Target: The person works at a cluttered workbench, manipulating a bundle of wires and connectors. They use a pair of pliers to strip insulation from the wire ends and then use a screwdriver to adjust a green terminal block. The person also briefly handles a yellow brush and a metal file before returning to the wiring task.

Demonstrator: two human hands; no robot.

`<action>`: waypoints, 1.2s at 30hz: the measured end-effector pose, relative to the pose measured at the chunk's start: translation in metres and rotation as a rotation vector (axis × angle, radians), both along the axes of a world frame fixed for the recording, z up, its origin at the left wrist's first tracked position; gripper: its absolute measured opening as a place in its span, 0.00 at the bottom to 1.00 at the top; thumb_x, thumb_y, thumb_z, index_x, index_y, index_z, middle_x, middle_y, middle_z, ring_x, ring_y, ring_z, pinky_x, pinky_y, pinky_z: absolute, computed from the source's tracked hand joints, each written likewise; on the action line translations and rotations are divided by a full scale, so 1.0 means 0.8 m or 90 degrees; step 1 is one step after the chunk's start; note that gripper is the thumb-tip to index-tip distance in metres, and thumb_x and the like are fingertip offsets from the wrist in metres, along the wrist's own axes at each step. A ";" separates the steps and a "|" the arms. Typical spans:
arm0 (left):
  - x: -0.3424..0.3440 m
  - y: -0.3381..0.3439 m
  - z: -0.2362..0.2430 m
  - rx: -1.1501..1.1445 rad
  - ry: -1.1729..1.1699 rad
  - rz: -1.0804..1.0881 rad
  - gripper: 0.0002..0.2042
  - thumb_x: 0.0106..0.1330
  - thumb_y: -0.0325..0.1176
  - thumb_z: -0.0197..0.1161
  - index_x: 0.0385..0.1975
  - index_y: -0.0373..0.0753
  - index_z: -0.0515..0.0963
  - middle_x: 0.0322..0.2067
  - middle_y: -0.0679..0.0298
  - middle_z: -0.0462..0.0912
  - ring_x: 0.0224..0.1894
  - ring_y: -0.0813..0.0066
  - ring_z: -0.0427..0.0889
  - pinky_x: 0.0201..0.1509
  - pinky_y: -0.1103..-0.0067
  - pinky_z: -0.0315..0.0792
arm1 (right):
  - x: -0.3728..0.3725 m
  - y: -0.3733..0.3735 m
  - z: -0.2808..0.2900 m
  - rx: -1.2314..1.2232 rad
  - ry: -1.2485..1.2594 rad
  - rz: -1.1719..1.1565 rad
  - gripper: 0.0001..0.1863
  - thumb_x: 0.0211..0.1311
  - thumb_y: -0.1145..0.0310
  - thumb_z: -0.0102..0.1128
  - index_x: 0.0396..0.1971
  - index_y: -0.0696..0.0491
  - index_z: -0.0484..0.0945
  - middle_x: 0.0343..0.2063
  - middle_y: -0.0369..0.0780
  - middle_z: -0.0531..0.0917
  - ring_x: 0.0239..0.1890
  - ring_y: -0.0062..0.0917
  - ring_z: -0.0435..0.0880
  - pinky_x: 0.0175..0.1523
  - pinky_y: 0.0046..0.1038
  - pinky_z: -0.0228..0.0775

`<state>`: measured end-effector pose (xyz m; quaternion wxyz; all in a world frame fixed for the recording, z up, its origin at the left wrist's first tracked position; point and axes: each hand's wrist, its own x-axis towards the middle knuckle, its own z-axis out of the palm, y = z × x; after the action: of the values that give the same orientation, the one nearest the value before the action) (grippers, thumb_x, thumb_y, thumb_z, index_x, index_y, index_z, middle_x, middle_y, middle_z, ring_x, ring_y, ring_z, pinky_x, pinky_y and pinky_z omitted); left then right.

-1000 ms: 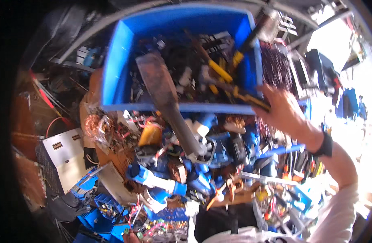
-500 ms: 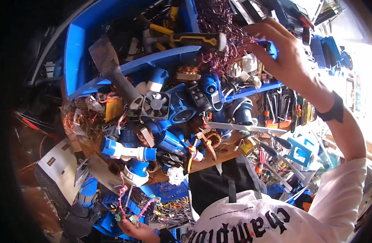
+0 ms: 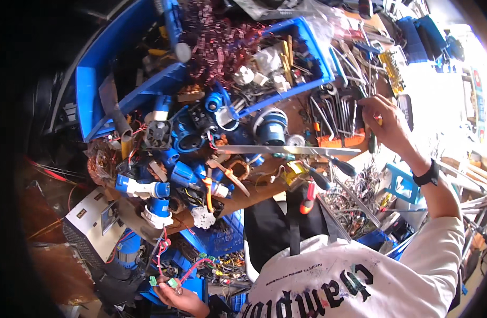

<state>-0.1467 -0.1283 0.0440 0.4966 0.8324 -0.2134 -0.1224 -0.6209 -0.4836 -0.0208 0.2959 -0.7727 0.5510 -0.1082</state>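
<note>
Off the counter's [image 3: 260,197] near edge, the left hand [image 3: 181,298] pinches green-plugged pink wires [image 3: 173,283]; blue motor parts [image 3: 271,129] and a metal strip [image 3: 291,150] crowd the top. Right hand [image 3: 383,123]: beside hex keys [image 3: 343,114], grip unclear.

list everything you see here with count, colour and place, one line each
Large bin: one, blue, upper left
Smaller tray: one, blue, top centre
Wire tangle: one heap, reddish purple, between them
Spade-ended tool: one, rusty grey, across bin's edge
Fan: one, dark, left of centre
Plug fittings: several, blue-white, left of centre
Hex keys: several, dark, right of centre
Flat bar: one, silver, centre
Screwdriver: one, red-handled, below bar
Case: one, cream, lower left
Small scrap: uncountable, mixed, throughout
Wires: several, pink, green-ended, at left hand
Wristband: one, black, right wrist
Hands: two, bare, lower left; right hand near hex keys
</note>
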 end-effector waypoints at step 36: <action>-0.125 -0.024 0.057 -0.006 -0.062 -0.070 0.10 0.70 0.34 0.52 0.35 0.31 0.68 0.28 0.64 0.70 0.18 0.86 0.59 0.21 0.87 0.48 | -0.071 0.089 -0.202 0.142 0.011 0.103 0.09 0.57 0.70 0.55 0.37 0.51 0.79 0.33 0.41 0.83 0.38 0.37 0.82 0.44 0.36 0.74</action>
<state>-0.2467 -0.1476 0.0897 0.4822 0.8219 -0.2833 -0.1082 -0.6779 -0.4127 -0.1826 0.3826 -0.7781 0.4979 -0.0153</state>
